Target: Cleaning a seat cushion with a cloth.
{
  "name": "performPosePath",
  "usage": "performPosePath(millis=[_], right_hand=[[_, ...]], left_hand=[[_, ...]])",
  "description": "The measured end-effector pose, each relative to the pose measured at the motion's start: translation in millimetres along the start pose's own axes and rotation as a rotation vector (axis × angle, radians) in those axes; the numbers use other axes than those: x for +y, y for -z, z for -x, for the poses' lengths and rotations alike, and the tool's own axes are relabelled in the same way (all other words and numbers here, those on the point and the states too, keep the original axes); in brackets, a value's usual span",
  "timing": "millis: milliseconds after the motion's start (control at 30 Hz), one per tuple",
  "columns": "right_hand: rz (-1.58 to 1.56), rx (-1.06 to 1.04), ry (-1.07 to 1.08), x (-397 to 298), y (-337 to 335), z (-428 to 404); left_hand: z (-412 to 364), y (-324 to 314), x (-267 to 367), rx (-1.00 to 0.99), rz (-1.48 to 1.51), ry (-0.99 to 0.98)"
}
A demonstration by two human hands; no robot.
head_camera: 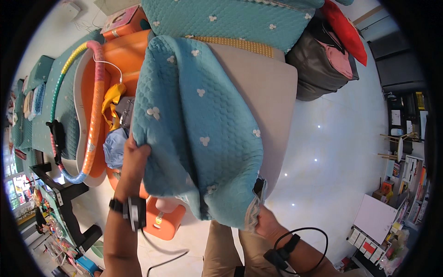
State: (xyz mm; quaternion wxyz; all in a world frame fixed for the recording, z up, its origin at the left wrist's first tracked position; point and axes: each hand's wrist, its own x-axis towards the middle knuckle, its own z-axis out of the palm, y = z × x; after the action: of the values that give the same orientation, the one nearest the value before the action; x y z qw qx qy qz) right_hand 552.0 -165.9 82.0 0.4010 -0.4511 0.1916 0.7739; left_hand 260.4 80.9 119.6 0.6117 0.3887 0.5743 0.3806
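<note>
A teal quilted sofa cover (207, 114) with white flower motifs hangs in folds before me, over part of a beige seat cushion (277, 90). My left hand (135, 155) grips its left edge, with the thumb on top. At the lower right, my right hand (265, 221) holds the cover by its lace-trimmed hem. Some fingers of both hands are hidden by the cloth. Farther back, more teal quilted fabric (238, 24) covers the backrest, and a yellow woven strip (242, 46) shows along the cushion's rear.
To the left, a multicoloured hoop (92, 135) leans by an orange seat (121, 52) bearing a blue cloth (116, 147). An orange stool (164, 220) stands near my legs. A dark bag (311, 65) with a red item (347, 34) sits at the back right. Cables hang from both wrists.
</note>
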Motion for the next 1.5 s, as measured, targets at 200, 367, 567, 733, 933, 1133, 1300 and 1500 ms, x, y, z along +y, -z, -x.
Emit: performPosePath(millis=[200,367,567,733,933,1133,1300,1500], right_hand=[[-0.154,-0.191,-0.058,-46.1,-7.1,-12.7],[-0.062,0.034,-0.058,-66.2,-54.5,-10.3],[0.22,0.02,0.214,-44.9,-56.5,-36.7],[0.246,-0.113,0.544,-79.3,-144.5,-25.7],[0.509,-0.317,0.811,-60.9,-272.2,-47.2],[0.886,-0.407,1.06,27.5,-327.1,-101.0],[1.182,-0.418,0.939,48.2,-364.6,-96.2],[0.693,-0.509,1.168,73.3,-380.8,-97.6]], left_hand=[[60.1,-56.1,67.3,-0.233,-0.42,-0.378],[14.6,-40.6,46.3,0.013,-0.298,-0.167],[-21.8,-33.1,3.8,-0.025,-0.339,-0.294],[-10.3,-14.0,-4.1,-0.441,-0.908,-0.497],[2.2,9.2,-6.8,-0.71,-0.524,0.054],[1.9,69.1,-8.4,-0.664,-0.182,0.396],[-14.8,91.4,1.3,-0.469,0.133,0.441],[-83.0,110.8,63.1,-0.252,0.234,0.179]])
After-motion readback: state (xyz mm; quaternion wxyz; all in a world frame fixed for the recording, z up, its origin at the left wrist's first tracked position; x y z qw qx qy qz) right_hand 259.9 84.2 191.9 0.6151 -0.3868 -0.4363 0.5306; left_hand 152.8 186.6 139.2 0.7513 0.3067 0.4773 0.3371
